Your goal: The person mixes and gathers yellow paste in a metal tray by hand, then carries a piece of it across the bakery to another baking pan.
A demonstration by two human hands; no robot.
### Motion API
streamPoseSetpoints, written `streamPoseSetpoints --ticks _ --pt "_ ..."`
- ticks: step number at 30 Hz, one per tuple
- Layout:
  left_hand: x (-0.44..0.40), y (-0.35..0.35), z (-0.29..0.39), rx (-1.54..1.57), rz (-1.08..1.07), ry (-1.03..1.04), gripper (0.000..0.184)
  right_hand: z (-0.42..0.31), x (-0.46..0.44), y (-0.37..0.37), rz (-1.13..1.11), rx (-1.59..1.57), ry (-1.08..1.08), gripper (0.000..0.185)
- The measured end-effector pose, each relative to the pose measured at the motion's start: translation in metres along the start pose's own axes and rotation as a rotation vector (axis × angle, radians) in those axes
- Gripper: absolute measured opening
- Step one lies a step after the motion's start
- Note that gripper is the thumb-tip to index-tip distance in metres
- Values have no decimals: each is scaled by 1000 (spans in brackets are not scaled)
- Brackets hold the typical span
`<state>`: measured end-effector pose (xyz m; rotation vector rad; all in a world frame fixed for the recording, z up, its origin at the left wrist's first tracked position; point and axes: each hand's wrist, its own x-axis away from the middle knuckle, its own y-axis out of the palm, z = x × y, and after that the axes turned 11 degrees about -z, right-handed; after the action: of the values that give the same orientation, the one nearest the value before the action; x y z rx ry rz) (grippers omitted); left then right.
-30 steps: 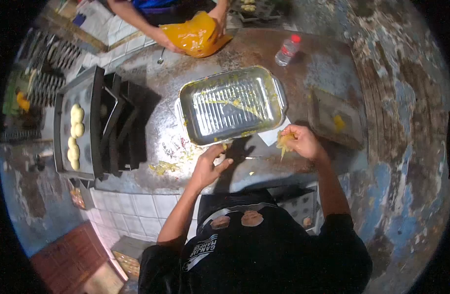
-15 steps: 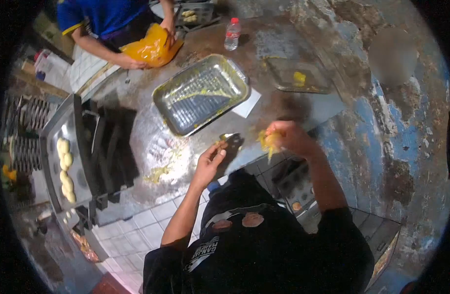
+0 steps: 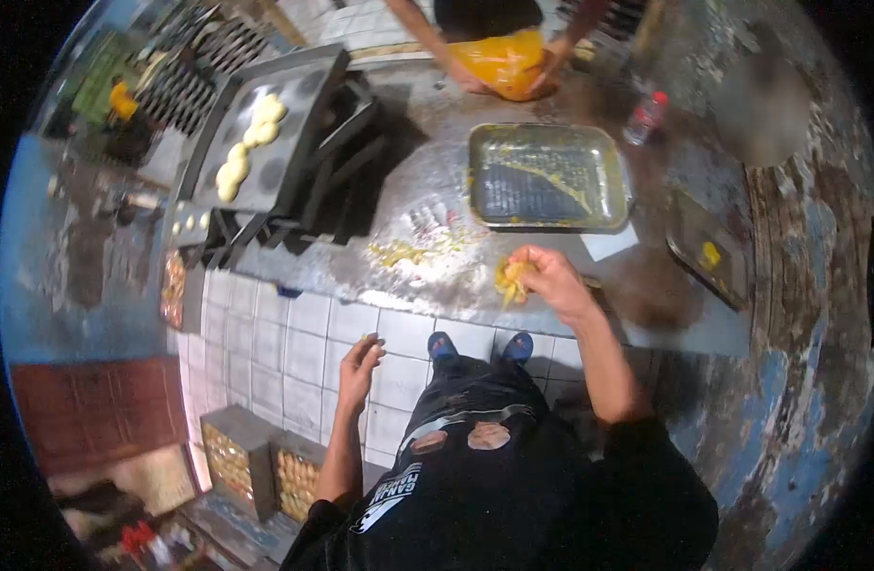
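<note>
My right hand (image 3: 549,282) is closed round a clump of yellow, stringy, wet-looking stuff (image 3: 509,280), held above the table's near edge. Strands of it hang below the fingers. My left hand (image 3: 358,369) is held lower, in front of the table and over the tiled floor, with its fingers drawn together. A tiny pale bit seems to show at its fingertips, too small to name. Just beyond my right hand stands a metal pan (image 3: 551,226) smeared with yellow residue. Yellow scraps (image 3: 399,252) and white flour-like powder (image 3: 446,271) lie on the tabletop to the left.
Dough pieces (image 3: 237,169) sit on a dark tray (image 3: 299,124) at the left. Across the table, a person's hands (image 3: 466,78) hold an orange plastic bag (image 3: 504,65). A bottle (image 3: 644,122) and a shallow tray (image 3: 689,238) stand right. Boxes of small round items (image 3: 229,462) are lower left.
My view has swung left, bringing the dough tray nearer the middle. My left hand has moved back from the tabletop to over the floor. The right hand still holds the yellow clump.
</note>
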<state>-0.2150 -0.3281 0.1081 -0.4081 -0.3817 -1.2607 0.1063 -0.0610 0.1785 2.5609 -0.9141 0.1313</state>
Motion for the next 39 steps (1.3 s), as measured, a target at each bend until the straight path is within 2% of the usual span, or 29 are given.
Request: streamPoseSetpoints --ticks 2,5,6,9,11,13,14,15,18,19,21,23,27,31,33,35,37,38,39 --pt "39 -27 -17 47 128 -12 49 0 -25 29 -133 -81 30 15" --pt "101 -65 -66 150 336 -11 52 8 -67 87 -361 -643 -11 24" --pt "119 -76 -85 208 419 -24 49 15 -81 105 -444 -688 6 29" --pt "176 -119 -159 355 599 -28 46 23 -112 191 -550 -775 147 31" --pt "212 -144 -194 464 669 -55 47 48 -140 250 -676 -772 210 31" --pt "243 -179 -224 495 747 -85 48 68 -163 313 -622 -620 200 28" --pt "260 -198 -237 469 794 -94 47 74 -175 342 -740 -620 227 25" --pt "280 -211 -251 447 835 -115 46 84 -187 369 -756 -600 255 25" --pt "322 -267 -262 467 904 -107 48 101 -214 456 -599 -343 295 18" --pt "330 -290 -258 473 933 -117 48 104 -222 483 -599 -352 286 18" --pt "330 -339 -254 431 903 -167 46 114 -240 526 -568 46 209 13" --pt "310 -393 -253 222 811 -59 48 129 -262 563 -565 18 204 12" --pt "238 -487 -174 200 624 173 42 156 -325 621 -560 28 278 13" --pt "171 -604 -153 155 587 253 43 199 -422 672 -559 45 280 18" --pt "164 -663 -144 32 612 101 43 217 -470 707 -462 54 378 18" --pt "164 -729 -175 -42 644 65 42 241 -533 751 -446 -26 410 17" --pt "187 -778 -219 45 680 -107 42 273 -583 782 -362 -57 489 17" --pt "204 -794 -221 138 740 -204 42 291 -616 795 -454 -100 476 16" --pt "220 -812 -220 231 803 -289 43 287 -640 818 -451 -99 489 16"
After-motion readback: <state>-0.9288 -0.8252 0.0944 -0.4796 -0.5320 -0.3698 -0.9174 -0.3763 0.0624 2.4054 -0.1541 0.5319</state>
